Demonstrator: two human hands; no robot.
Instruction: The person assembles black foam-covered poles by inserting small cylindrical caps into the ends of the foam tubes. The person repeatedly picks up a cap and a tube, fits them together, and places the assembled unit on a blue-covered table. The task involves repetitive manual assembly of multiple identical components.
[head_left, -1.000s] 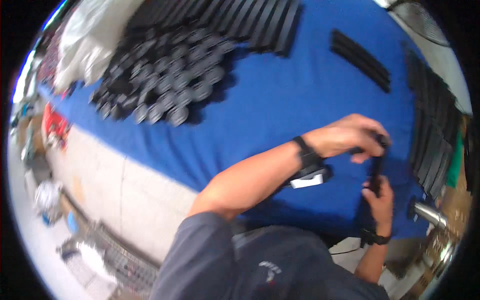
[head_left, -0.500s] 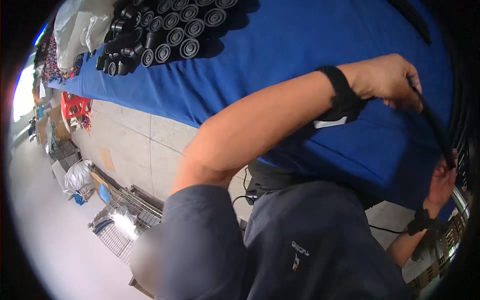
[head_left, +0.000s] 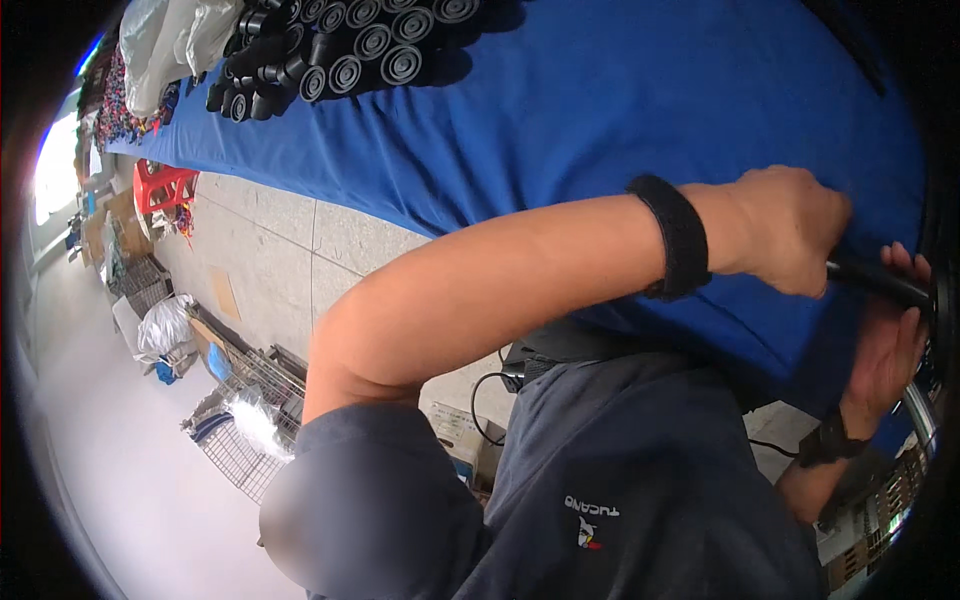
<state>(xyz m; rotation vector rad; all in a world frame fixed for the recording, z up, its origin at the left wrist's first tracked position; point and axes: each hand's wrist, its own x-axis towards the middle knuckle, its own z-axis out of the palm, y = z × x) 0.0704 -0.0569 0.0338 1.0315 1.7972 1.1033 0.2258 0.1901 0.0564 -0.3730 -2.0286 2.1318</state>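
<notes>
My left hand (head_left: 790, 228) is closed in a fist round one end of a smooth black tube (head_left: 872, 280). The tube points right, toward the picture's rim. Its far end crosses in front of my right hand (head_left: 885, 345), whose fingers are stretched out above and below it without wrapping it. At that end a dark round shape (head_left: 940, 295) shows only in part, too dim to name. Both hands are over the blue cloth (head_left: 600, 110). Black bands circle both wrists.
Several black ringed caps (head_left: 402, 64) stand in rows on the cloth at the far left, beside white plastic bags (head_left: 165, 55). Beyond the table edge are a red stool (head_left: 160, 187) and a wire basket (head_left: 235, 455). A long black strip (head_left: 848, 45) lies far right.
My left hand has moved nearer and turned into a fist on the tube. The tube has swung from steeply slanted to almost level. My right hand has risen and spread its fingers.
</notes>
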